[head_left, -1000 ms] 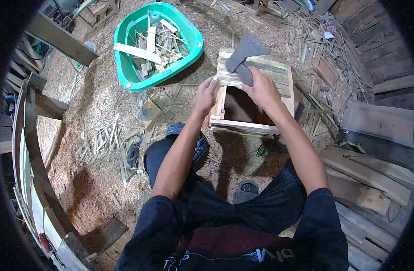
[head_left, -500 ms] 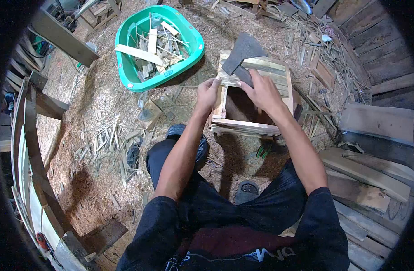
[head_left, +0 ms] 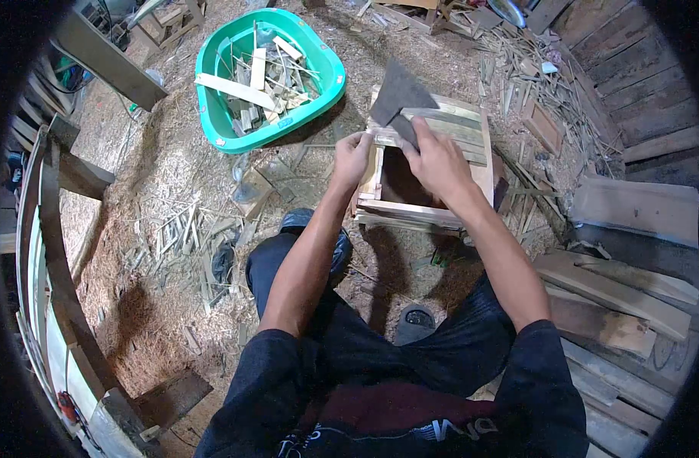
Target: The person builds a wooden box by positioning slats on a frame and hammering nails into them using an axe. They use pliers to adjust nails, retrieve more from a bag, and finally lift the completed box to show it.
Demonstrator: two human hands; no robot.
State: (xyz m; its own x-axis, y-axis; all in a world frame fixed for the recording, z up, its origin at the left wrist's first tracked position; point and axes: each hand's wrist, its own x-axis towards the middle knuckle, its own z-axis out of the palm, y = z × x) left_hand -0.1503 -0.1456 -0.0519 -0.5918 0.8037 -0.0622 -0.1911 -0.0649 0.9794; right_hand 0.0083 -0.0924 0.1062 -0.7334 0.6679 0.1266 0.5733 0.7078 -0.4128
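My right hand is wrapped round the short handle of a hatchet, whose broad dark head points away from me. Below the blade stands a wooden box with slats across its far part and an opening nearer me. At the box's left edge, just left of the hatchet, my left hand has its fingers pinched together against the wood. Anything between those fingertips is hidden or too small to name.
A green plastic tub of wood scraps stands beyond my left hand. Wood shavings and offcuts litter the floor. Stacked planks lie to the right, and a curved wooden frame is on the left. A sandalled foot rests below the box.
The hatchet and my right hand have shifted slightly left, bringing the hatchet head closer to my left fingers. My left hand stays at the box's edge.
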